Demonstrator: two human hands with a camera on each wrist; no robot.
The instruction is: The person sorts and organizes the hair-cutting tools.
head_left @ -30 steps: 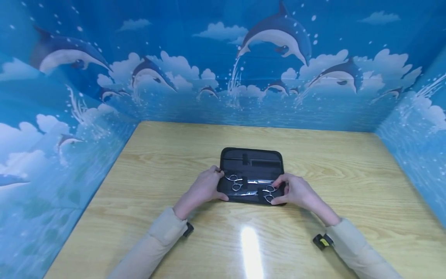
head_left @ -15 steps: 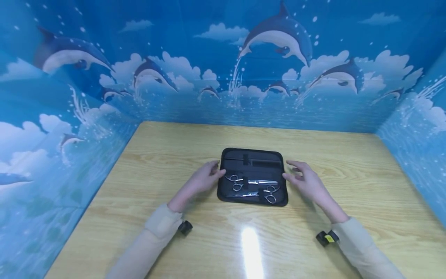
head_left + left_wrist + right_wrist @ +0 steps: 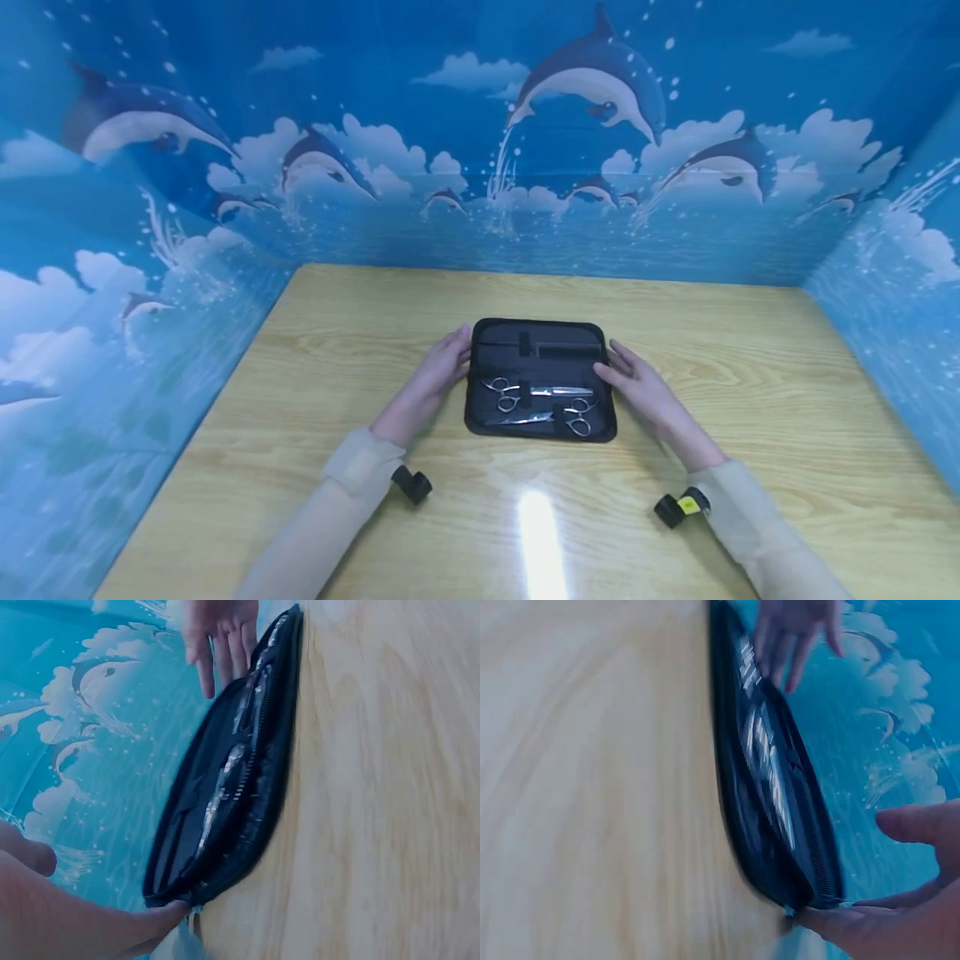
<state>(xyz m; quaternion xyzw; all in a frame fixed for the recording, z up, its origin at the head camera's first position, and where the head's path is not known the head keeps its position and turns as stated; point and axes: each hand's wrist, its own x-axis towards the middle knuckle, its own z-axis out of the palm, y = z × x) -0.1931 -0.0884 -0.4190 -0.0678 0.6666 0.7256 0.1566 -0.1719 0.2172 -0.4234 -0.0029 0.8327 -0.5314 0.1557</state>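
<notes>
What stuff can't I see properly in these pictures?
Case, head view: its own body hides its underside.
Comb, head view: too small and dark for detail.
Scissors, right wrist view: blur and glare hide their shapes.
Left hand, left wrist view: left edge cuts it.

We see polished metal on those scissors (image 3: 561, 391), a dark, smooth, leather-like case (image 3: 474, 417), glossy wood grain across the table (image 3: 375, 325), matt cloth on both sleeves (image 3: 360, 467)!
</notes>
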